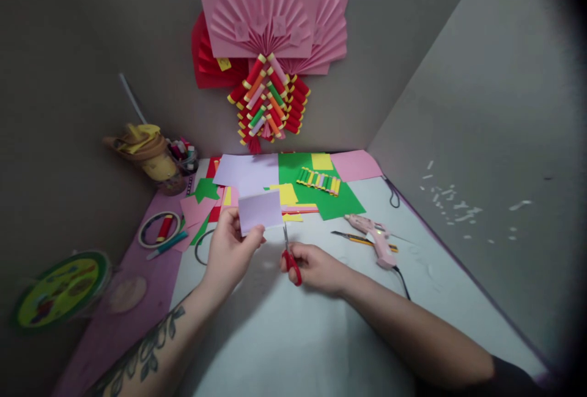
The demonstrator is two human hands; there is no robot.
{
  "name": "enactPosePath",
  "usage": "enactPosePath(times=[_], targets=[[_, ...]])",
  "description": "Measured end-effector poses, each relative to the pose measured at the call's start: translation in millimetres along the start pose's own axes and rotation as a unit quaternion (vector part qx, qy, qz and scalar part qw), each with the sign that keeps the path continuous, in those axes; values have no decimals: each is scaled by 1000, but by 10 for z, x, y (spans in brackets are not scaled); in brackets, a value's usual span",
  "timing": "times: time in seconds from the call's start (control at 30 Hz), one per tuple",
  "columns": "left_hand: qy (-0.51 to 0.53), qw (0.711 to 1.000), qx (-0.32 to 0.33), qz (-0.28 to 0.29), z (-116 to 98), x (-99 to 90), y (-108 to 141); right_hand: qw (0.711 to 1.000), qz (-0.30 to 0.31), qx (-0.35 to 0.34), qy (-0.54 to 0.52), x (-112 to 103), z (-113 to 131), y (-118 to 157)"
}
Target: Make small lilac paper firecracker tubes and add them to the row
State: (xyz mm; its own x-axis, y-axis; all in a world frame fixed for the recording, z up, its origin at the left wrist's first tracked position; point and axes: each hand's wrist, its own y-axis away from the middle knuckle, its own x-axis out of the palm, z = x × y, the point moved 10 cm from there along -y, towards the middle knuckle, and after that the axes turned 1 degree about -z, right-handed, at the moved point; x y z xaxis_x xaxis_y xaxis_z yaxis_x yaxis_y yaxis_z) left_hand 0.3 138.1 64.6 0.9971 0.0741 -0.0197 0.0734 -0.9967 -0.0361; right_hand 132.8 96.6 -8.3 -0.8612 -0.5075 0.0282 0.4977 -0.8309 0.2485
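Note:
My left hand point(238, 241) pinches a small piece of lavender paper point(260, 210) by its left and lower edge, holding it up above the table. The paper has a crease or fold near its bottom. In my right hand point(314, 267) is a pair of scissors point(291, 265) with red handles, fingers in the loops. The blades point up and away from me, close to the paper's lower right corner; whether they touch it I cannot tell. Behind the paper lie a larger lavender sheet point(247, 170) and a green sheet point(339, 203).
A pink glue gun point(373, 235) with a cord lies across a yellow craft knife point(358, 238) at right. Small paper rolls point(318, 180) sit on the green sheet. Left stand a tape roll point(143, 238), a teal marker point(167, 244) and a cup point(160, 161). Paper fans point(261, 11) hang on the wall.

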Motion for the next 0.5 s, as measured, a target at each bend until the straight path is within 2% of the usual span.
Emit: enactPosePath(times=[0.5], targets=[[-13,1000,5,16,10,44,16,1000,8,7,-18,2,-4,-1]])
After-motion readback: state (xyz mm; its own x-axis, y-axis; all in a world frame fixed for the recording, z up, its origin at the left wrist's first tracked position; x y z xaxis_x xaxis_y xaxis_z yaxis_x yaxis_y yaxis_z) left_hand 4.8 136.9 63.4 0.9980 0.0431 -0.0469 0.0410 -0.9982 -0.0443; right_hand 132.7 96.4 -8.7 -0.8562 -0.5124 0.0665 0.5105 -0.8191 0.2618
